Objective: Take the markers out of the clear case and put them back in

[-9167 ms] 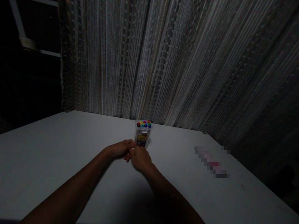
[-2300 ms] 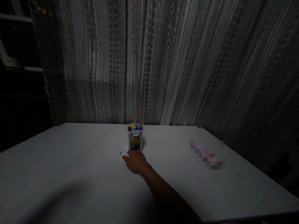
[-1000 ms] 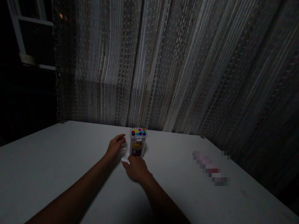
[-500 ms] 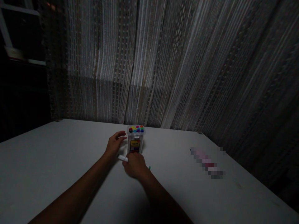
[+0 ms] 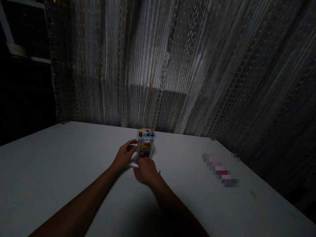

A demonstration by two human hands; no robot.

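At far left, the bench [image 5: 61,164] edge slants back to the curtain [image 5: 111,65] behind. The left hand [image 5: 126,153], fingers parted, curves by the left side of an upright clear case [image 5: 145,143], contact unclear. The case has a yellow-and-dark label and multicoloured caps [image 5: 148,134]. Before it, the right hand [image 5: 146,169] curls around a white marker [image 5: 133,165]; a green tip [image 5: 159,172] shows beyond. Bench surface stretches rightward to a pixelated object [image 5: 219,169] near the slanting right edge.

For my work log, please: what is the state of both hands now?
Left hand: open, beside the marker case.
Right hand: closed, holding a white marker.
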